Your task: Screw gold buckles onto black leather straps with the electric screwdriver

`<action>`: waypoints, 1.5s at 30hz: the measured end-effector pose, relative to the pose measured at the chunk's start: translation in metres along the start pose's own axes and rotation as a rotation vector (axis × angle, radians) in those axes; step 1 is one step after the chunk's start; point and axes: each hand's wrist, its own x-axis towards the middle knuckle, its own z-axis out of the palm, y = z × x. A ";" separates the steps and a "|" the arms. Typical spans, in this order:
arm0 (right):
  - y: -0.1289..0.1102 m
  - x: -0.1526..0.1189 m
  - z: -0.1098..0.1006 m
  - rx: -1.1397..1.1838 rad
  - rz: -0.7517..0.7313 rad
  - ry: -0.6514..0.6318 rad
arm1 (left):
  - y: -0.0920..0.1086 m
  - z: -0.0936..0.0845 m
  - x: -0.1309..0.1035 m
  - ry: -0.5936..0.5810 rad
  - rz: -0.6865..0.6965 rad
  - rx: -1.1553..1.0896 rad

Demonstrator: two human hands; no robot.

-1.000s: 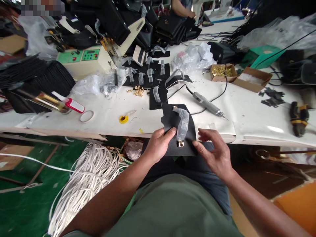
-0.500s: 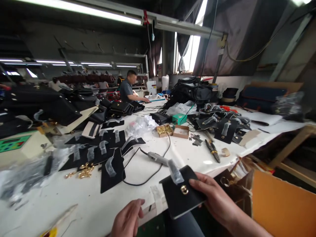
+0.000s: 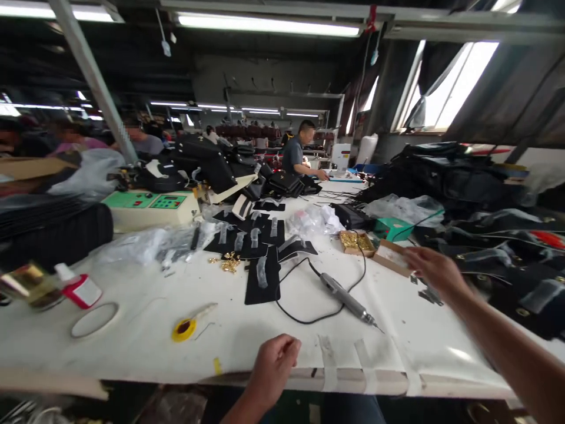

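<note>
My left hand [image 3: 276, 362] is low over the front edge of the white table [image 3: 145, 353]. Its fingers are curled with the thumb pressed against them; whatever they may hold is hidden. My right hand [image 3: 435, 272] reaches across to a small cardboard box [image 3: 391, 260] with whitish contents, its fingertips at the rim and blurred. Beside that box stands another small box of gold-coloured pieces [image 3: 356, 241]. Between my hands lies a grey electric screwdriver [image 3: 346, 297] with a black cord. Farther left are black flat pieces with plastic-wrapped parts [image 3: 262, 277] and loose gold clasps [image 3: 230, 262].
More black pieces [image 3: 489, 259] are heaped at the right. To the left are a yellow tape roll [image 3: 183, 330], a red bottle [image 3: 83, 291], a white ring [image 3: 94, 321] and a machine with green panels [image 3: 152, 206]. A co-worker [image 3: 300, 153] sits at the back.
The black piece with the gold clasp has left my right hand, which now reaches out to the cardboard box. My view has turned left. My left hand's fingers are more curled.
</note>
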 end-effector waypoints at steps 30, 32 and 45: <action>-0.148 0.044 0.223 -0.388 -0.239 -0.340 | -0.004 -0.006 -0.016 -0.072 -0.001 -0.074; -0.150 0.026 0.231 -0.399 -0.295 -0.417 | -0.004 -0.006 -0.017 -0.063 0.002 -0.072; -0.297 -0.127 0.370 -0.281 -0.618 -0.765 | -0.011 -0.007 -0.025 -0.067 -0.001 -0.144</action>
